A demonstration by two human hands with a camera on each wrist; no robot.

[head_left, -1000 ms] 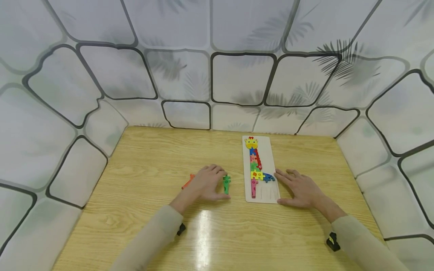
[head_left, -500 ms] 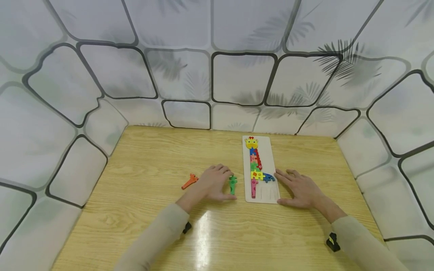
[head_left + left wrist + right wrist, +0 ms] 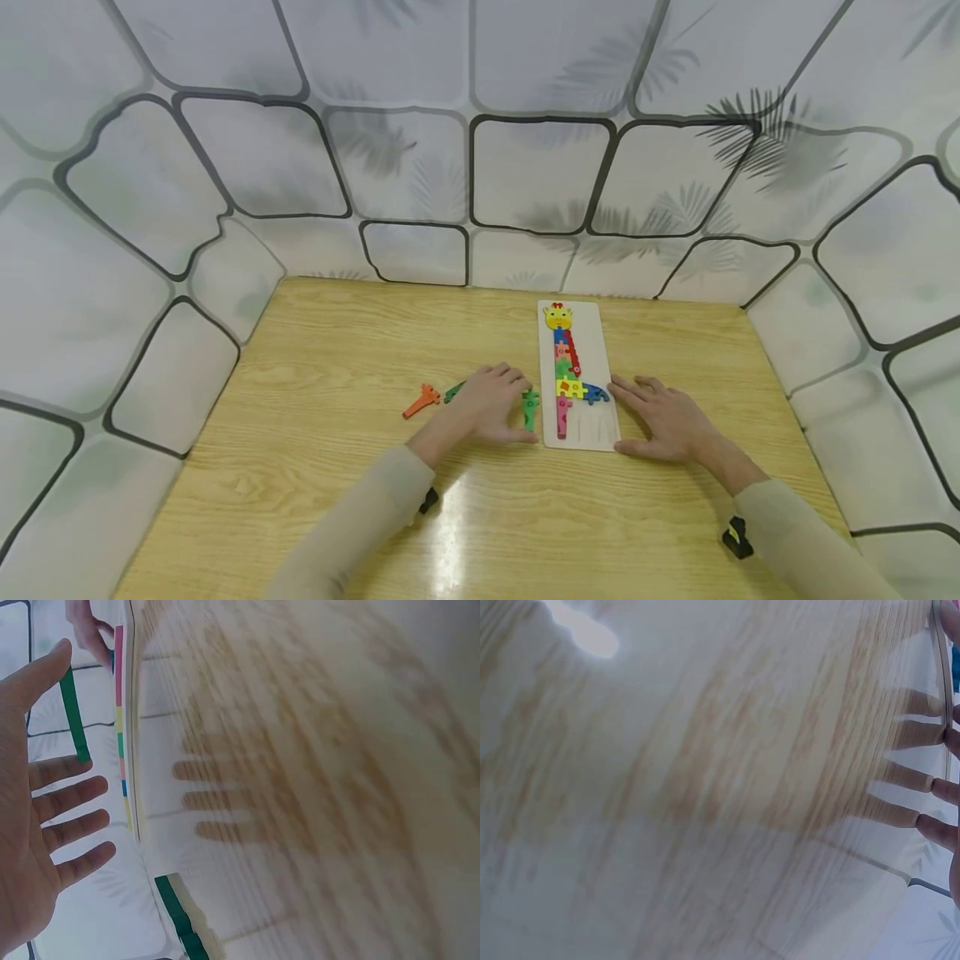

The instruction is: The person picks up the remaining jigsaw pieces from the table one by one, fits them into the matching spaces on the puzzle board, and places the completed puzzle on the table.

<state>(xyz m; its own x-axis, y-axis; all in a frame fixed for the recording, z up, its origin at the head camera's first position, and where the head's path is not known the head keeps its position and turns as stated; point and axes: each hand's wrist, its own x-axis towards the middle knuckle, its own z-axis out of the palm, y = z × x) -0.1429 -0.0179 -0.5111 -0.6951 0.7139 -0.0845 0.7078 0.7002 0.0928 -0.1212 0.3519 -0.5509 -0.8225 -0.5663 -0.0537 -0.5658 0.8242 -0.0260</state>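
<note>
Wood-grain tabletop formed the work surface. On its near half, the right hand rested with fingers spread, thumb and index fingertip at the right edge of the puzzle board; it gripped nothing. Opposite, the left hand pinched a green puzzle piece end to end between thumb and index finger, remaining fingers extended. This piece was just beside the board's left edge, seemingly raised off the table. Judged by appearance, it was light, thin and rigid, with a smooth face liable to slip; its narrow tabs looked most prone to damage. Opposite ends offered the best hold. Farther left lay an orange puzzle piece and, partly hidden by the left hand, a second green piece.

The board was the only holder visible. Seated on it, near to far: pink leg piece, beside faint, unfilled slots; blue rear piece; yellow body piece; neck pieces flanked by a red mane strip; yellow giraffe head. Behind stood a pale wall printed with stone outlines.
</note>
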